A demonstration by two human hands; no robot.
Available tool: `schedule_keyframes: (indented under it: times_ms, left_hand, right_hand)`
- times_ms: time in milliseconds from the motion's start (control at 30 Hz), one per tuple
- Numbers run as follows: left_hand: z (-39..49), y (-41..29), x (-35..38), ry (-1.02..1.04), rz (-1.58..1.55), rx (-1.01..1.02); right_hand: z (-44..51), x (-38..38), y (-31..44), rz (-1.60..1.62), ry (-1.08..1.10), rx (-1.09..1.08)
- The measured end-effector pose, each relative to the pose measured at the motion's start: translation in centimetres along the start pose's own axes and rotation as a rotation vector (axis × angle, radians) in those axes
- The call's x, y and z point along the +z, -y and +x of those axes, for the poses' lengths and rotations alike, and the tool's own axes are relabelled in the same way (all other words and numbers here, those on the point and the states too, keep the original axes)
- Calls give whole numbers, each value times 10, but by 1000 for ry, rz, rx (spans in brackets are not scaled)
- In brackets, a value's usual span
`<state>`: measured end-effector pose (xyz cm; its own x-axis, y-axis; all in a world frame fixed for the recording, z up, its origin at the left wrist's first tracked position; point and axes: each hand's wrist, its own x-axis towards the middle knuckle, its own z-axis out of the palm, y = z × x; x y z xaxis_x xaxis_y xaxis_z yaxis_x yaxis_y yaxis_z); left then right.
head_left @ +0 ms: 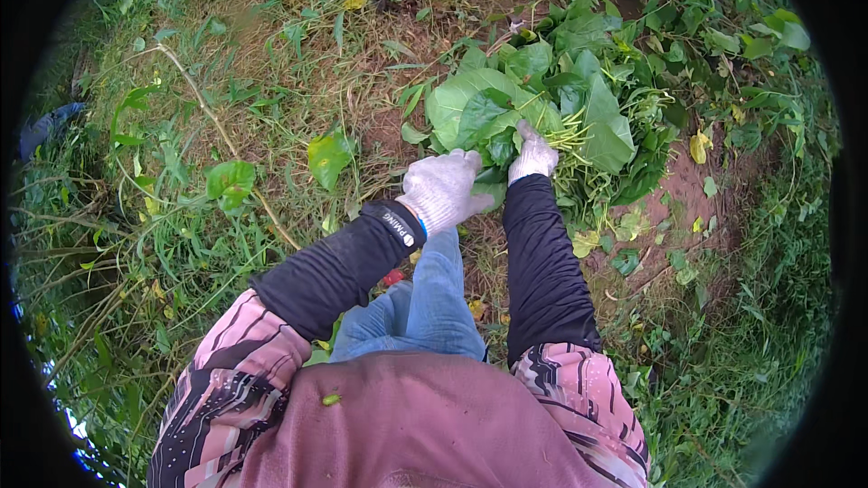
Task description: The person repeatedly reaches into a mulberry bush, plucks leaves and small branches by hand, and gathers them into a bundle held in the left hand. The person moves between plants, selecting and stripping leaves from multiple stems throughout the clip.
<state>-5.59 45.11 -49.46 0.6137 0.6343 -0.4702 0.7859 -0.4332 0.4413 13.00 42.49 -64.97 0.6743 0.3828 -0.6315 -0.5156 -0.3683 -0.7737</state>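
Observation:
A large heap of broad green leaves (603, 129) lies on the ground ahead and to the right. My right hand (534, 152), in a pale knitted glove, is at the heap's near left edge, closed around a bunch of leaves (475, 105) whose light green stems (563, 135) stick out to the right. Just left of it is my left hand (444, 186), gloved alike, back up, with the fingertips curled at the bunch's lower edge. Its thumb points right. Whether its hidden fingers grip a leaf cannot be seen.
A bare bent branch (203, 102) with a few leaves crosses the grass on the left. Thin twigs (68, 271) tangle at the far left, below a dark blue thing (51, 129). Leafy stems (732, 47) stand at the upper right. Reddish soil (698, 196) shows beside the heap.

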Motion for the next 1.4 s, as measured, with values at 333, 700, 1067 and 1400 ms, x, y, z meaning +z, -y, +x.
schedule_keyframes:
  times_ms: [333,700,1067,1400]
  left_hand:
    - [154,43,97,79,396,209]
    - [253,46,197,58,148,55]
    - [70,54,-7,-172,-174,234]
    - [-294,119,-35,-291,-290,-561]
  right_hand:
    - [41,19,-33,-310,-253,123]
    - [91,21,-59,-1045,-23,121]
    - [154,4,-77,-1229,-24,193]
    - [-109,202,-43,-968,1339,-136]
